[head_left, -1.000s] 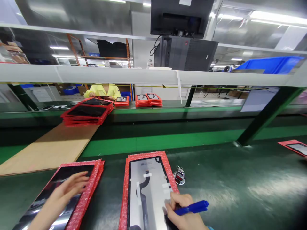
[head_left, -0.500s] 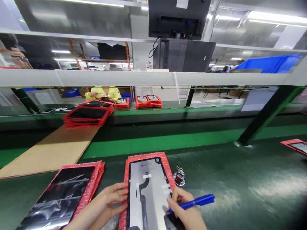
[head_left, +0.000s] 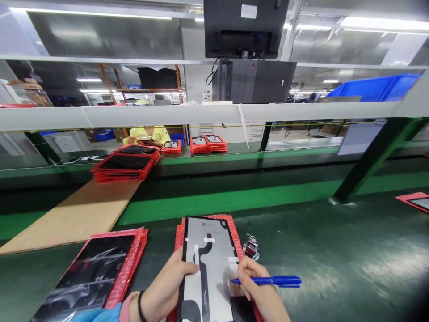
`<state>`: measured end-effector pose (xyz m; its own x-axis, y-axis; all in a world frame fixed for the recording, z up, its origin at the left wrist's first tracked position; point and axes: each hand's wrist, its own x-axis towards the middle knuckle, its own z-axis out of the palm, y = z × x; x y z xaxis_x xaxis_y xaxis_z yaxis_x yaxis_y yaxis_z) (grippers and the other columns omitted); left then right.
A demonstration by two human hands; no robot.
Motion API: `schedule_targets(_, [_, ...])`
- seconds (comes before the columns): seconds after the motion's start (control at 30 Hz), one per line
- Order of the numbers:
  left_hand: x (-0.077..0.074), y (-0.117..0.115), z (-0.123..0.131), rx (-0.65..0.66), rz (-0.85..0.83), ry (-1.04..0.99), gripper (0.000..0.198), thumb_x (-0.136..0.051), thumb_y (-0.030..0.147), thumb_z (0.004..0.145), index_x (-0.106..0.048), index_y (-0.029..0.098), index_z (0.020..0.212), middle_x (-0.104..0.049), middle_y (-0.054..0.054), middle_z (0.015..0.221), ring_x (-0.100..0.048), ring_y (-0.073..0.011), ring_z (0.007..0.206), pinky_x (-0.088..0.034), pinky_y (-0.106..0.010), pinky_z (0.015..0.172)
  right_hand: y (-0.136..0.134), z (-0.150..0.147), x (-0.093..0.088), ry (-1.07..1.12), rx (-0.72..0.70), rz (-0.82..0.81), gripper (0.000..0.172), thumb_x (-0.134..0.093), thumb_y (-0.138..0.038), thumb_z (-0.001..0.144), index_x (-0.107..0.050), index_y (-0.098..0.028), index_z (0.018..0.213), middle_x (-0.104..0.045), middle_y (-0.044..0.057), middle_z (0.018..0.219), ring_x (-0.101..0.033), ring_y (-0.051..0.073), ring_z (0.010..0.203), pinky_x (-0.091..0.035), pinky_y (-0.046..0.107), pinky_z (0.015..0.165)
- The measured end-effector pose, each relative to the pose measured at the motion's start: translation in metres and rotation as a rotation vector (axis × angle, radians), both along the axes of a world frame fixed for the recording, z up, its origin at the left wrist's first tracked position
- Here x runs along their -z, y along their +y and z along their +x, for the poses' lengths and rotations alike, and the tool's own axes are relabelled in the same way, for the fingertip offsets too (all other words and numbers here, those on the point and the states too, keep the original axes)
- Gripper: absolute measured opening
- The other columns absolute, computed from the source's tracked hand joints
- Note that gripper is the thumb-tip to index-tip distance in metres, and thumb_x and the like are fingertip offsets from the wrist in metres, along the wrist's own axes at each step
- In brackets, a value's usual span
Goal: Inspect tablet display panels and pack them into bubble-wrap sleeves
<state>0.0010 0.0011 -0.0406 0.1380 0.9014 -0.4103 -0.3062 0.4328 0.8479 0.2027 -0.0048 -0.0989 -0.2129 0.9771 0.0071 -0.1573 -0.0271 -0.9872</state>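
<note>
1. Left hand (head_left: pixel 167 281) — closed round the panel's left edge, thumb on top.
2. Right hand (head_left: pixel 263 298) — fingers pinched on a blue pen (head_left: pixel 283 281), tip at the panel's right side; can't tell if touching.
3. Silver-backed panel (head_left: pixel 219 257) sits near centre, over red bubble wrap (head_left: pixel 180 235), right of the black-faced panel (head_left: pixel 97 266).
4. Step in hand looks like pen work on the back; next move calls for a steady panel and light tip pressure.

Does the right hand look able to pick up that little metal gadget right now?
Probably yes: the metal gadget lies close beyond the right hand, with nothing lying on it, though the blue pen in that hand could get in the way.
</note>
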Motion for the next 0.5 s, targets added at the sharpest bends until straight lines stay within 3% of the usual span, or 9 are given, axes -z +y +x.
schedule_targets(0.13, [0.0,0.0,0.004,-0.039,0.065,0.032,0.046,-0.058,0.001,0.06,-0.057,0.015,0.104,-0.075,-0.005,0.083,-0.069,-0.0229,0.069,-0.05,-0.031,0.063,-0.002,0.013,-0.006,0.007,0.048,0.019,0.041,-0.068,-0.056,0.075,-0.055,-0.019,0.066,-0.044,-0.008,0.044,-0.033,0.008,0.042,-0.025,0.021,0.044])
schedule_targets(0.23, [-0.013,0.002,0.0,-0.071,0.151,0.054,0.049,-0.061,0.004,0.065,-0.055,0.016,0.112,-0.075,-0.004,0.092,-0.069,-0.0199,0.072,-0.05,-0.029,0.067,-0.002,0.028,-0.019,0.022,0.14,0.087,0.036,-0.076,-0.052,0.069,-0.063,-0.019,0.073,-0.054,-0.003,0.055,-0.042,0.01,0.047,-0.031,0.022,0.045])
schedule_targets(0.3, [-0.024,0.004,-0.004,-0.097,0.204,0.058,0.048,-0.065,0.009,0.069,-0.055,0.017,0.115,-0.074,-0.004,0.099,-0.07,-0.0208,0.079,-0.051,-0.029,0.072,-0.002,0.038,-0.031,0.056,0.2,0.167,0.031,-0.073,-0.049,0.073,-0.067,-0.02,0.083,-0.062,0.0,0.064,-0.049,0.012,0.052,-0.037,0.022,0.045])
schedule_targets(0.4, [-0.039,0.005,-0.006,-0.121,0.276,0.014,0.052,-0.069,0.017,0.072,-0.054,0.019,0.122,-0.071,-0.006,0.112,-0.067,-0.0255,0.098,-0.051,-0.033,0.085,-0.005,0.046,-0.049,0.001,0.301,0.408,0.026,-0.054,-0.044,0.091,-0.068,-0.026,0.103,-0.073,0.007,0.083,-0.062,0.017,0.063,-0.049,0.026,0.051])
schedule_targets(0.5, [-0.05,0.002,-0.005,-0.152,0.335,-0.019,0.061,-0.071,0.021,0.074,-0.049,0.024,0.131,-0.067,-0.005,0.123,-0.061,-0.0263,0.112,-0.046,-0.035,0.097,-0.014,0.043,-0.068,-0.352,0.219,0.813,0.032,-0.04,-0.037,0.098,-0.067,-0.03,0.113,-0.077,0.007,0.093,-0.07,0.021,0.077,-0.055,0.031,0.069])
